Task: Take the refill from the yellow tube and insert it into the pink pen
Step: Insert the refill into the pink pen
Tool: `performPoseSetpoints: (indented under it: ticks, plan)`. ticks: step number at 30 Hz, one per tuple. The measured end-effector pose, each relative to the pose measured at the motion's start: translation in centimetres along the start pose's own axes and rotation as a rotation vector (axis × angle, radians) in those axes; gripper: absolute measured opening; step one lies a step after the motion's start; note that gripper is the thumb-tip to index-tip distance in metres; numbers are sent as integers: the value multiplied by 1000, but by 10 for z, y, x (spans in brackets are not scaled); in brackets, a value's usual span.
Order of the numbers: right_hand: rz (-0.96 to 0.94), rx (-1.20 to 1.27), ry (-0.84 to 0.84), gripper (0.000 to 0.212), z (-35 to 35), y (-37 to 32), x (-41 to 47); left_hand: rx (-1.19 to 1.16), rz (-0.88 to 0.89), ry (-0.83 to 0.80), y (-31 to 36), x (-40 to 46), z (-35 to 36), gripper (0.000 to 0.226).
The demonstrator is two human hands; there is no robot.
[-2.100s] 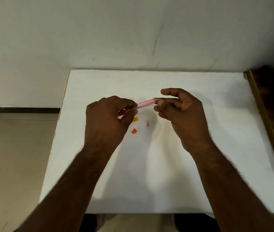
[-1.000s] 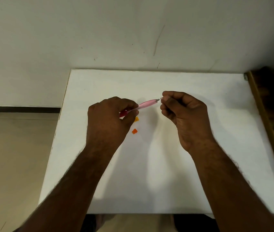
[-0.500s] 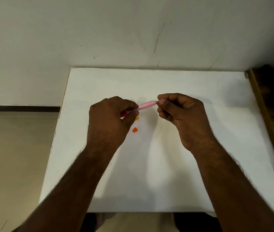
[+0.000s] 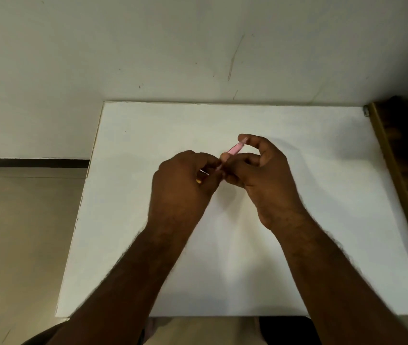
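The white counter carries both hands at its middle. The right hand pinches the pink pen, which slants up and away with its far end at the raised forefinger. The left hand curls round the pen's near end, with a small yellow bit showing under its fingers.

Person, head view: two bare forearms, unsleeved to the frame's lower edge, with visible hair along both. Left hand and right hand bare: short nails, five-fingered. Dark garment partly visible at bottom edge, details unclear.
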State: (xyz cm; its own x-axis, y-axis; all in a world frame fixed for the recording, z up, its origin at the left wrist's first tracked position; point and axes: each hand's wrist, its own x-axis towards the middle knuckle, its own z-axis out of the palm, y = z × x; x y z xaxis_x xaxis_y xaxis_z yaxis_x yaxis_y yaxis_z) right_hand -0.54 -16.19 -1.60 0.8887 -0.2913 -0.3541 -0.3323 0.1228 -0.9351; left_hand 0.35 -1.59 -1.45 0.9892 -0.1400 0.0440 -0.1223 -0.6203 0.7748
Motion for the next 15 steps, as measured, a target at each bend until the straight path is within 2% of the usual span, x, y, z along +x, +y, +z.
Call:
performPoseSetpoints:
  ticks: [4,6,9,11,15]
  plan:
    - [-13,-131,144,38,-8,2,4,8,18,-105,0,0,1,16]
    - [-35,-285,167,29,-13,4,8,9,-9,-33,-5,4,-4,14]
    - [-138,-643,166,21,-14,12,8,15,-114,58,-13,10,-12,16]
    - [-182,-809,139,19,-12,15,6,57,-156,62,-18,11,-16,17]
    - [-232,-983,135,13,-7,19,5,97,-227,26,-25,12,-19,18]
